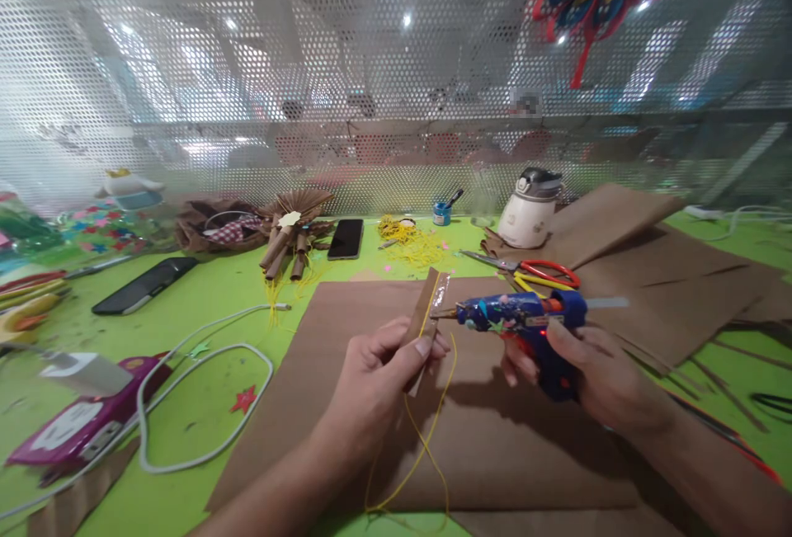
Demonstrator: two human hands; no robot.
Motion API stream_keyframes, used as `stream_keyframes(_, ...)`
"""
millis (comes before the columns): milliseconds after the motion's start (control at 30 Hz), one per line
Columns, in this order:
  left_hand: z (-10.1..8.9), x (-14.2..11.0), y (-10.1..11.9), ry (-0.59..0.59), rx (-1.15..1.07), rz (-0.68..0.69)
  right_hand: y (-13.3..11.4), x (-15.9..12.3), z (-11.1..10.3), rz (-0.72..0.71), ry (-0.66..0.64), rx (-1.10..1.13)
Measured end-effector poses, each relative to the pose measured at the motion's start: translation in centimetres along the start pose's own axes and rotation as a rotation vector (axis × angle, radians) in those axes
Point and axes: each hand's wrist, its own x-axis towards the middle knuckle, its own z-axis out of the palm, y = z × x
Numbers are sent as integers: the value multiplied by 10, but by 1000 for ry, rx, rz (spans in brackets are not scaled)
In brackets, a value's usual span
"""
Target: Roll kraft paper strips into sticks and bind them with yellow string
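My left hand (387, 364) is closed around a narrow strip of brown paper (426, 298), held tilted above the sheet. Along the strip runs a yellow string (440, 409), whose loose loop hangs below my fingers. Clear glue glistens near the strip's upper end. In my right hand (594, 364) is a blue hot glue gun (520, 312), my fingers wrapped round its handle. Its nozzle points left and is at the strip's edge; whether it touches cannot be told. Under both hands lies a large brown paper sheet (495, 454).
Scissors with red and yellow handles (548, 273) lie right of centre, before a white jug (525, 215). More brown paper (668, 273) covers the right side. A white cable (269, 364), a purple power strip (87, 421) and two phones, one black (345, 239), occupy the left and back.
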Motion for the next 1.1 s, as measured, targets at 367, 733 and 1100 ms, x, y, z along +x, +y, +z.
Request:
stream_keyframes(367, -2, 0, -6, -11, -77, -71, 0, -1, 0, -13, 1, -34)
stream_keyframes(733, -1, 1, -4, -6, -73, -109, 12, -3, -9, -45, -67, -33)
stream_keyframes(1100, 1, 1, -6, 1, -114, -107, 9, -3, -6, -57, -47, -34)
